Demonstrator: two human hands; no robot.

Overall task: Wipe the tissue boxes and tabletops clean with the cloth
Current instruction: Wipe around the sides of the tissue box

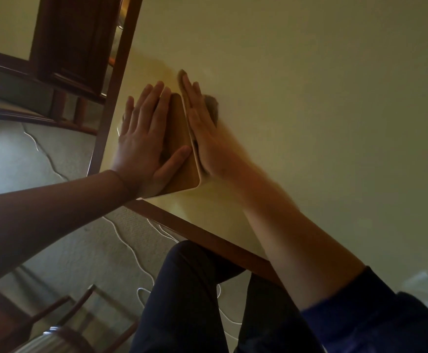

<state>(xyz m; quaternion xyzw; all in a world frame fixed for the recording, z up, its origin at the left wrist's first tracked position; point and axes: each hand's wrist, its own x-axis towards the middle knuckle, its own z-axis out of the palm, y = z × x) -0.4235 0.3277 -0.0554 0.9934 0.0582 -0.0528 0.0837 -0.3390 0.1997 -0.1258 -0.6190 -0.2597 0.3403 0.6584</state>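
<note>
**Operator:** Report status, left to right.

**Inspector:** The left hand (141, 138) lies flat on top of the wooden tissue box (182, 149), fingers straight and spread, pointing toward 1 o'clock; it presses and grasps nothing. The box sits at the table corner, beside the dark wooden edge (111, 103). The right hand (202, 128) lies flat against the box's right side, fingers straight, pressing a brownish cloth (211, 107). The cloth shows only past the fingers at 12 and 2 o'clock, blurred.

**Operator:** Where is the tabletop in this?

**Inspector:** The pale tabletop (309, 123) extends from the box toward 3 o'clock.

**Operator:** Failure modes?

**Inspector:** Judgement only. The box stands close to the edge; a sideways push toward 9 o'clock could slide it off if the left hand eases. The cloth is pinned only by a flat palm and could bunch or slip out.
</note>
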